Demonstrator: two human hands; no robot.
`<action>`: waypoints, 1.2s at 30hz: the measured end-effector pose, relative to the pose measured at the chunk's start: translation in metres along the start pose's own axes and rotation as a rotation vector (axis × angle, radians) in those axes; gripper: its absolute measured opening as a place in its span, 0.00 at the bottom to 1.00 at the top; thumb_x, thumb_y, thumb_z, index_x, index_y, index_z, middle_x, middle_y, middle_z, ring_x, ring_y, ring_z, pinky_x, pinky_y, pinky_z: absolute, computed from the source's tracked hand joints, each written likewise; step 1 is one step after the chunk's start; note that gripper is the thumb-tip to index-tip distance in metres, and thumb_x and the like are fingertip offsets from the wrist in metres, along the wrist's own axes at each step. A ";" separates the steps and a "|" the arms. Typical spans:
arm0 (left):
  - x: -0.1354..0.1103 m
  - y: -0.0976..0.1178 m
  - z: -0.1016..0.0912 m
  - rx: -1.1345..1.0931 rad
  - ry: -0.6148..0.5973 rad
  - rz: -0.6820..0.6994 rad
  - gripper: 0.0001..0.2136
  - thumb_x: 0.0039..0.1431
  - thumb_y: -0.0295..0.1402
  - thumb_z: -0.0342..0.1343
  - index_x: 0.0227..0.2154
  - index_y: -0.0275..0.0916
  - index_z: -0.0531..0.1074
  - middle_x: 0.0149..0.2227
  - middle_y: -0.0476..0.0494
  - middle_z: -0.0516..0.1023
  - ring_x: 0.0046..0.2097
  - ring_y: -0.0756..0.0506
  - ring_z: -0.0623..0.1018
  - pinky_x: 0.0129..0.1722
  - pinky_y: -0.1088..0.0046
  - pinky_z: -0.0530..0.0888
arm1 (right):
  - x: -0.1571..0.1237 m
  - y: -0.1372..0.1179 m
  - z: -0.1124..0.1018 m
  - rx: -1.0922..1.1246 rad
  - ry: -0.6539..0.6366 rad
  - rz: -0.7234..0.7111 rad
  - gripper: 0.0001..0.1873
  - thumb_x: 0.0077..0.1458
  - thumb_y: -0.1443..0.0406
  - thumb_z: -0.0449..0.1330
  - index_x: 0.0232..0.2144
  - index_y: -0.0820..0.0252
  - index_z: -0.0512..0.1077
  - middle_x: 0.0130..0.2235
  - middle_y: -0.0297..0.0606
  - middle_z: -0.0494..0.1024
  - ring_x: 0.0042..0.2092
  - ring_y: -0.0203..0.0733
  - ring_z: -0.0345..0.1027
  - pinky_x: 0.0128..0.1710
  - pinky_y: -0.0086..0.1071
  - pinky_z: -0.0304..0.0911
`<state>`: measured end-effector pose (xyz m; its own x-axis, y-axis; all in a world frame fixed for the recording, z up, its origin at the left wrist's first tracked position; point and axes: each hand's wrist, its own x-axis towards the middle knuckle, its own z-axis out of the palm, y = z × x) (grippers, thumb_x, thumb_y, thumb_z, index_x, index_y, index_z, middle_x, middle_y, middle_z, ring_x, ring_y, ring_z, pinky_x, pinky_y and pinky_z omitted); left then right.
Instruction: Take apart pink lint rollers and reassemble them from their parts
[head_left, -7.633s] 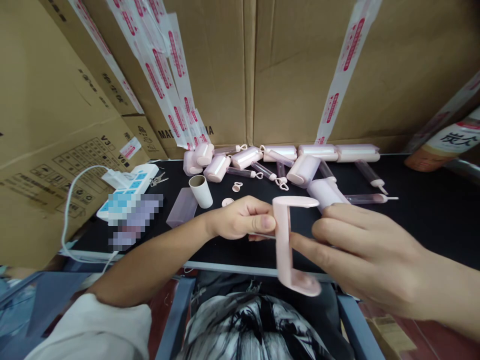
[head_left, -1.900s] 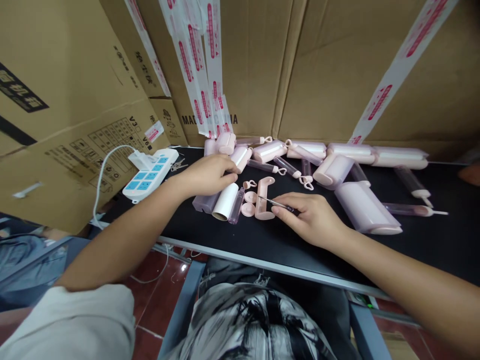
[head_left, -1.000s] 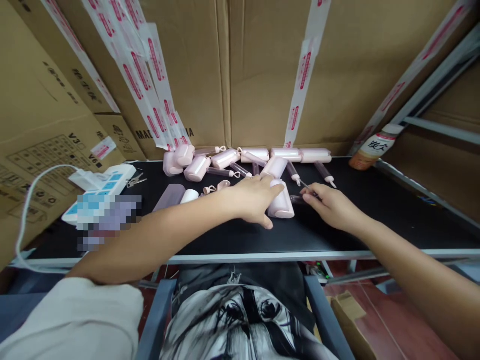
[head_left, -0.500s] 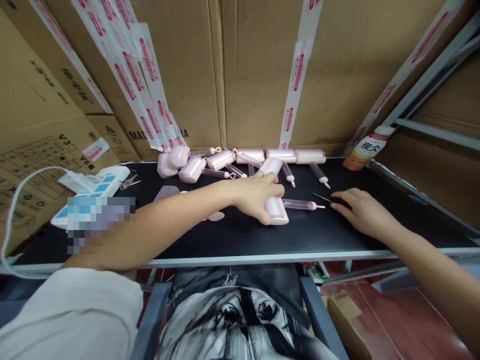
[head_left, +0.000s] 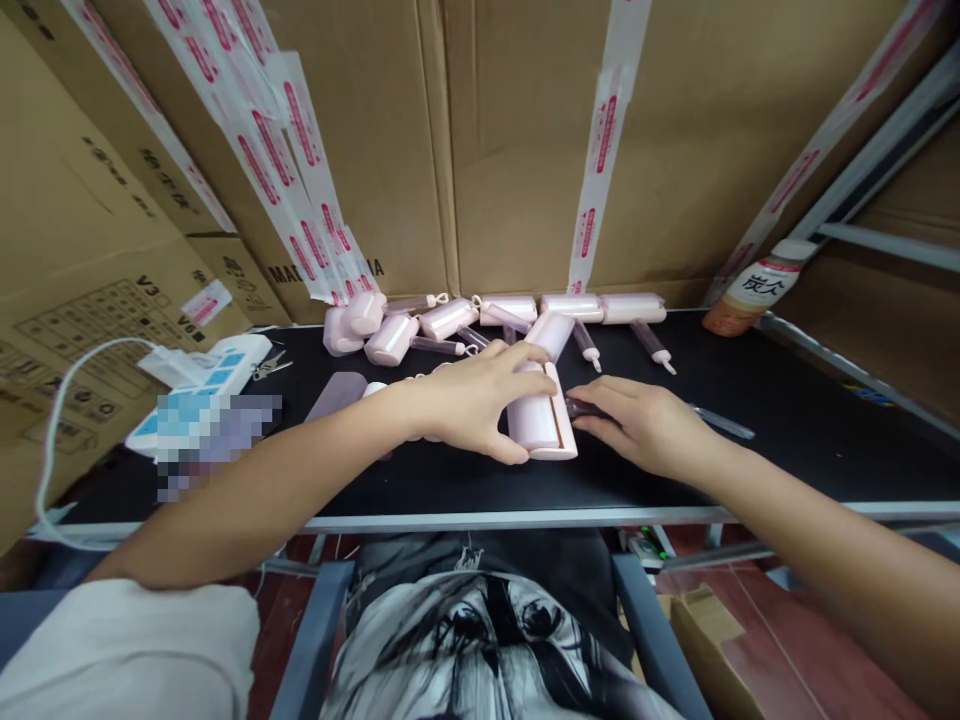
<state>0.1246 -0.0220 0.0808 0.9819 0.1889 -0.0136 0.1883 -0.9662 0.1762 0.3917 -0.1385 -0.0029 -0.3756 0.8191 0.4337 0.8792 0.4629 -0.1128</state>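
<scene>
Head view:

- The left hand [head_left: 472, 402] reaches across the black table top [head_left: 787, 450] and is closed over the pink roller case [head_left: 537, 422]. Thumb on the near side, fingers spread over the top and far side.
- The pink roller case lies flat on the table top near the front edge, at the centre of the view, its long axis running away from the person.
- The right hand [head_left: 646, 430] rests palm down just right of the case. Its fingers are loosely curved, and the fingertips lie on the end of a clear tube [head_left: 583, 408] that touches the case's right side. Whether the tube is gripped cannot be told.
- A slim clear piece [head_left: 721, 423] lies on the table top just beyond the right hand.
- A row of pink cases [head_left: 570, 308] and loose tubes lines the rear edge, against the cardboard boxes [head_left: 510, 150].
- A bottle [head_left: 759, 288] stands at the far right.
- A power strip [head_left: 214, 370] lies at the left
</scene>
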 end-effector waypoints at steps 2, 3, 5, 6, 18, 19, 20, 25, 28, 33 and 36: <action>-0.003 -0.003 0.001 0.004 0.007 0.011 0.32 0.56 0.45 0.71 0.64 0.47 0.72 0.76 0.40 0.59 0.70 0.29 0.66 0.67 0.52 0.68 | -0.002 0.000 0.000 -0.009 0.005 -0.010 0.16 0.74 0.59 0.55 0.55 0.59 0.77 0.47 0.48 0.85 0.46 0.52 0.82 0.45 0.43 0.77; -0.004 -0.004 0.001 0.014 0.006 0.017 0.32 0.57 0.45 0.71 0.63 0.47 0.73 0.76 0.39 0.60 0.69 0.29 0.66 0.68 0.52 0.68 | -0.003 0.000 0.000 -0.011 0.003 -0.008 0.16 0.75 0.58 0.55 0.55 0.59 0.77 0.47 0.48 0.85 0.46 0.52 0.82 0.45 0.43 0.77; -0.006 -0.007 0.002 0.040 0.005 0.026 0.31 0.57 0.44 0.70 0.63 0.45 0.73 0.76 0.37 0.60 0.69 0.29 0.67 0.68 0.52 0.67 | -0.006 0.002 0.001 -0.018 -0.008 0.011 0.16 0.74 0.58 0.55 0.54 0.59 0.78 0.48 0.48 0.85 0.46 0.53 0.82 0.46 0.43 0.77; -0.007 -0.009 0.002 0.053 0.005 0.022 0.33 0.57 0.43 0.70 0.65 0.44 0.72 0.76 0.36 0.61 0.69 0.29 0.67 0.69 0.52 0.66 | -0.008 0.004 0.001 -0.023 -0.012 0.021 0.16 0.74 0.58 0.55 0.54 0.59 0.78 0.48 0.48 0.85 0.47 0.53 0.82 0.46 0.44 0.77; 0.016 -0.046 0.008 0.050 -0.252 -0.106 0.42 0.55 0.44 0.71 0.71 0.43 0.63 0.80 0.34 0.53 0.78 0.31 0.59 0.74 0.54 0.60 | -0.037 0.046 0.012 -0.044 0.003 0.057 0.17 0.74 0.57 0.56 0.52 0.61 0.79 0.46 0.49 0.85 0.46 0.55 0.81 0.46 0.45 0.76; 0.017 -0.046 0.006 0.043 -0.267 -0.112 0.43 0.54 0.44 0.71 0.71 0.43 0.63 0.80 0.34 0.52 0.78 0.31 0.58 0.75 0.54 0.59 | -0.038 0.047 0.014 -0.038 0.007 0.052 0.16 0.74 0.57 0.57 0.51 0.60 0.79 0.46 0.48 0.85 0.45 0.54 0.81 0.46 0.45 0.76; 0.017 -0.046 0.005 0.038 -0.279 -0.119 0.43 0.54 0.44 0.72 0.71 0.44 0.63 0.81 0.34 0.51 0.79 0.31 0.56 0.76 0.53 0.58 | -0.038 0.047 0.015 -0.034 0.009 0.049 0.16 0.74 0.57 0.57 0.52 0.60 0.79 0.46 0.48 0.85 0.45 0.54 0.81 0.46 0.45 0.76; 0.013 -0.044 0.000 -0.012 -0.290 -0.151 0.42 0.52 0.44 0.72 0.69 0.45 0.65 0.81 0.35 0.49 0.79 0.30 0.56 0.75 0.52 0.59 | -0.040 0.050 0.020 -0.029 0.017 0.050 0.16 0.74 0.57 0.56 0.52 0.60 0.78 0.46 0.49 0.84 0.46 0.54 0.81 0.47 0.46 0.76; 0.013 -0.045 -0.001 -0.029 -0.252 -0.140 0.34 0.54 0.44 0.69 0.64 0.46 0.70 0.78 0.37 0.54 0.74 0.30 0.64 0.69 0.55 0.66 | -0.042 0.050 0.024 -0.015 0.039 0.049 0.16 0.74 0.57 0.56 0.52 0.60 0.78 0.46 0.49 0.85 0.47 0.55 0.81 0.47 0.47 0.76; 0.020 -0.050 -0.004 -0.086 -0.120 -0.182 0.33 0.53 0.53 0.67 0.57 0.41 0.70 0.65 0.37 0.69 0.54 0.38 0.77 0.51 0.64 0.73 | -0.046 0.051 0.030 0.019 0.088 0.052 0.14 0.74 0.59 0.58 0.52 0.60 0.77 0.47 0.49 0.86 0.47 0.56 0.80 0.48 0.49 0.76; 0.022 -0.050 -0.002 -0.018 -0.121 -0.225 0.34 0.50 0.59 0.68 0.51 0.39 0.71 0.60 0.36 0.71 0.46 0.39 0.78 0.43 0.65 0.72 | -0.047 0.051 0.031 0.020 0.112 0.047 0.13 0.73 0.60 0.59 0.52 0.60 0.77 0.47 0.49 0.86 0.47 0.55 0.80 0.49 0.49 0.76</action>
<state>0.1366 0.0309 0.0733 0.9109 0.3754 -0.1714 0.4029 -0.8988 0.1726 0.4454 -0.1427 -0.0571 -0.2984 0.7973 0.5246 0.8885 0.4328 -0.1524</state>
